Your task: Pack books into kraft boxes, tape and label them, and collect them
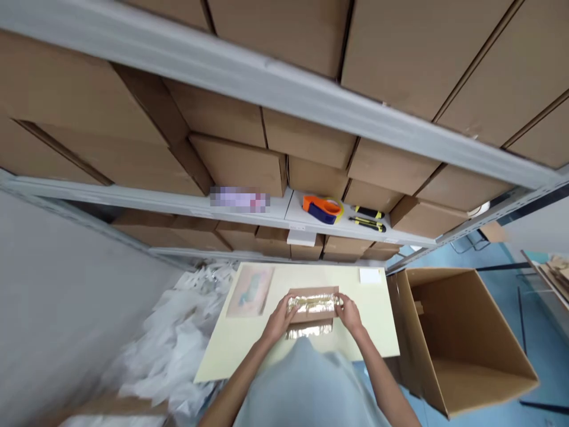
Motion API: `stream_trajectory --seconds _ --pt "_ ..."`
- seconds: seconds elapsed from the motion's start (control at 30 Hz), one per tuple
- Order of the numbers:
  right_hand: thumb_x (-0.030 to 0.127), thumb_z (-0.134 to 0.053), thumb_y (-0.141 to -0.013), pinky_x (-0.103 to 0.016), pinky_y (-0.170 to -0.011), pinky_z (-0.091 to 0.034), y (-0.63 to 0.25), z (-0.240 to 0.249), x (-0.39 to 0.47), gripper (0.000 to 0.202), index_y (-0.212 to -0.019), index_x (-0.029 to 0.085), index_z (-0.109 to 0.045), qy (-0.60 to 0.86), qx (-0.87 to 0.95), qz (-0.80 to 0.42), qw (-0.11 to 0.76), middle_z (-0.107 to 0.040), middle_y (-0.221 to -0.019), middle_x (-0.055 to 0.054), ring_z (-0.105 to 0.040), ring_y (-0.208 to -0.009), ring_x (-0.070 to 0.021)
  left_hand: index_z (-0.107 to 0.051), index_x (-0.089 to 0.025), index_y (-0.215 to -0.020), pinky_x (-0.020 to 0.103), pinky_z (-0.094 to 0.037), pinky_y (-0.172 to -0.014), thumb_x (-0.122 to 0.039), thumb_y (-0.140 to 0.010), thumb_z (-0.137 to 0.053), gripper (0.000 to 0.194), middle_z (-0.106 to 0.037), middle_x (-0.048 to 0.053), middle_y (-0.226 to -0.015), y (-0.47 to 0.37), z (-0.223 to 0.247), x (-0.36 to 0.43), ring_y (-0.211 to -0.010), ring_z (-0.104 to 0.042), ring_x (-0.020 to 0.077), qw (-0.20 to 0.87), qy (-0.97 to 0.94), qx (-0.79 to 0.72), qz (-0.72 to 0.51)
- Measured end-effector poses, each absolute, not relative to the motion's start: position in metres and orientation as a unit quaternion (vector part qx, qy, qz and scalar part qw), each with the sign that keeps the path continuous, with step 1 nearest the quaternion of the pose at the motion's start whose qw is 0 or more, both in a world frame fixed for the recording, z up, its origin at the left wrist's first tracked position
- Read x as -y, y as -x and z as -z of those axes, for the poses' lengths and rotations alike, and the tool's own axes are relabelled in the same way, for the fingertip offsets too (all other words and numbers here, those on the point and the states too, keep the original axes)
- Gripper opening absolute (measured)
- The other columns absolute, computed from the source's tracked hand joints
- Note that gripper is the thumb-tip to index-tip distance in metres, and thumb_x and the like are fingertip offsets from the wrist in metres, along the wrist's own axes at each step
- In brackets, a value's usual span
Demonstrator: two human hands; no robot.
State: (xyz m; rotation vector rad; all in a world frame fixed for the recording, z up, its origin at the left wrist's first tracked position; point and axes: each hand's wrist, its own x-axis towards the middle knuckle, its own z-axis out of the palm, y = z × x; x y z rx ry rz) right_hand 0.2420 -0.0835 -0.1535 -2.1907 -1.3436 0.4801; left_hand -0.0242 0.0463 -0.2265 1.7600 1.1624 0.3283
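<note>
A shiny, clear-wrapped package [315,303] lies over a flat brown cardboard piece [306,316] near the front of the pale yellow table. My left hand [281,317] grips the package's left end, fingers closed round it. At the right end, my right hand [349,312] holds it between thumb and fingers. Another shiny strip shows at the cardboard's near edge, close to my shirt. What is inside the wrapping is too small to tell.
Left on the table [213,356] lies a flat printed bag [251,290]; a small white box [370,276] sits back right. Behind, a shelf [280,209] holds an orange tape dispenser [322,209], cutters [368,223] and cartons. White plastic [164,344] heaps left; an open carton [466,338] stands right.
</note>
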Motion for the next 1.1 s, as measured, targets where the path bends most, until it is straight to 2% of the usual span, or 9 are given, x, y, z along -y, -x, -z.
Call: stream_trajectory --seconds 0.13,0.27,0.43,0.57,0.67,0.8,0.9,1.03,1.1 --pt "0.006 -0.070 -0.081 -0.045 -0.095 -0.067 -0.251 0.128 0.046 0.032 -0.103 0.023 -0.086 0.796 0.551 -0.138 0.208 -0.084 -0.125 -0.015 -0.085 -0.112 -0.0380 -0.071 -0.029 -0.127 0.051 -0.053 -0.124 -0.044 -0.101 -0.064 0.031 -0.062 0.012 -0.163 0.024 0.228 -0.069 -0.156 -0.058 0.0362 0.415 -0.760 -0.455 -0.207" --pt "0.018 -0.058 -0.104 -0.052 -0.121 -0.054 -0.267 0.055 -0.041 0.038 -0.136 0.019 -0.077 0.759 0.603 -0.060 0.237 -0.074 -0.147 -0.018 -0.069 -0.141 -0.0368 -0.073 -0.027 -0.130 0.056 -0.051 -0.127 -0.040 -0.106 -0.061 0.030 -0.058 0.014 -0.166 -0.021 0.158 -0.122 -0.155 -0.058 0.0365 0.322 -0.792 -0.403 -0.327" --pt "0.024 -0.053 -0.112 -0.046 -0.128 -0.048 -0.265 -0.052 -0.151 0.049 -0.158 0.007 -0.058 0.741 0.647 0.035 0.177 -0.063 -0.161 -0.025 -0.059 -0.151 -0.0321 -0.070 -0.024 -0.134 0.052 -0.052 -0.124 -0.032 -0.111 -0.054 0.030 -0.069 0.015 -0.150 -0.099 0.029 -0.189 -0.143 -0.065 0.0305 0.248 -0.778 -0.324 -0.477" --pt "0.014 -0.062 -0.105 -0.042 -0.119 -0.053 -0.252 -0.080 -0.190 0.047 -0.150 0.003 -0.062 0.794 0.605 -0.030 0.055 -0.073 -0.145 -0.029 -0.071 -0.140 -0.0332 -0.070 -0.023 -0.133 0.049 -0.054 -0.121 -0.029 -0.110 -0.052 0.029 -0.073 0.015 -0.140 -0.126 -0.015 -0.197 -0.136 -0.068 0.0290 0.249 -0.743 -0.326 -0.529" --pt "0.008 -0.064 -0.100 -0.039 -0.110 -0.056 -0.251 -0.081 -0.200 0.042 -0.142 0.004 -0.067 0.803 0.592 -0.053 0.037 -0.080 -0.132 -0.028 -0.078 -0.126 -0.0333 -0.071 -0.023 -0.125 0.049 -0.058 -0.116 -0.026 -0.109 -0.052 0.025 -0.076 0.014 -0.130 -0.128 -0.012 -0.182 -0.127 -0.071 0.0288 0.273 -0.736 -0.334 -0.522" --pt "0.018 -0.064 -0.105 -0.038 -0.107 -0.056 -0.259 -0.081 -0.198 0.044 -0.146 0.003 -0.063 0.802 0.591 -0.075 0.050 -0.080 -0.132 -0.028 -0.078 -0.125 -0.0335 -0.072 -0.023 -0.119 0.050 -0.062 -0.110 -0.024 -0.105 -0.057 0.021 -0.079 0.012 -0.121 -0.117 0.003 -0.155 -0.120 -0.076 0.0295 0.315 -0.719 -0.362 -0.503" --pt "0.026 -0.060 -0.107 -0.040 -0.111 -0.055 -0.262 -0.068 -0.169 0.048 -0.150 0.005 -0.058 0.788 0.591 -0.096 0.146 -0.076 -0.141 -0.025 -0.074 -0.130 -0.0328 -0.072 -0.023 -0.122 0.044 -0.067 -0.101 -0.026 -0.106 -0.060 0.021 -0.079 0.011 -0.122 -0.098 0.012 -0.130 -0.110 -0.080 0.0255 0.368 -0.686 -0.366 -0.509" --pt "0.048 -0.070 -0.101 -0.044 -0.103 -0.060 -0.244 -0.028 -0.086 0.044 -0.127 0.012 -0.069 0.680 0.511 -0.259 0.458 -0.081 -0.123 -0.018 -0.076 -0.111 -0.0314 -0.072 -0.024 -0.125 0.038 -0.069 -0.092 -0.032 -0.106 -0.065 0.022 -0.078 0.008 -0.117 -0.067 0.020 -0.080 -0.098 -0.080 0.0209 0.411 -0.644 -0.375 -0.525" --pt "0.058 -0.079 -0.094 -0.044 -0.104 -0.060 -0.225 -0.009 -0.038 0.051 -0.123 0.016 -0.072 0.614 0.453 -0.356 0.540 -0.083 -0.119 -0.014 -0.075 -0.110 -0.0296 -0.073 -0.025 -0.125 0.037 -0.068 -0.094 -0.032 -0.104 -0.069 0.022 -0.077 0.006 -0.115 -0.054 0.021 -0.051 -0.100 -0.078 0.0207 0.417 -0.645 -0.380 -0.515"
